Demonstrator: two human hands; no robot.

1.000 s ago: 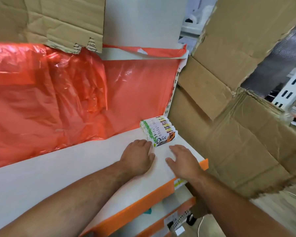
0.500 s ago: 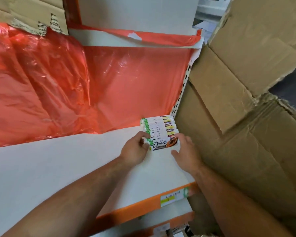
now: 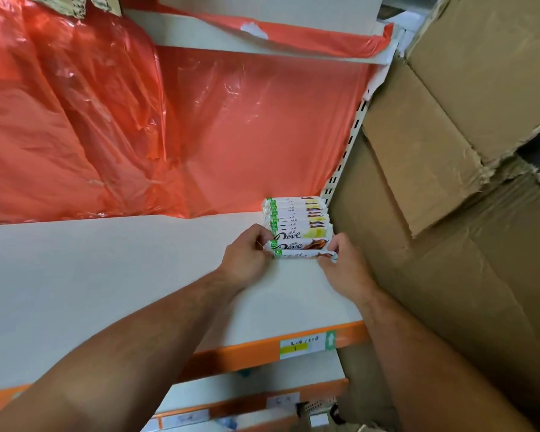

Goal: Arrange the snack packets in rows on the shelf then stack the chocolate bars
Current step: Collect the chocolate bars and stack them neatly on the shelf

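A row of several white chocolate bars [image 3: 296,218] stands on edge at the back right corner of the white shelf [image 3: 106,275]. The front bar [image 3: 296,254] is tipped toward me. My left hand [image 3: 247,258] pinches its left end. My right hand [image 3: 345,265] pinches its right end. The two bars right behind it lean forward too. No snack packets are in view.
Red plastic sheeting [image 3: 106,126] covers the shelf's back wall. Large cardboard boxes [image 3: 449,182] stand close against the shelf's right side. An orange front rail with a price label [image 3: 306,344] runs along the shelf edge, with lower shelves beneath.
Both hands went from lying flat on the shelf to the front of the row and took hold of the front bar's ends. The front bars now lean forward.
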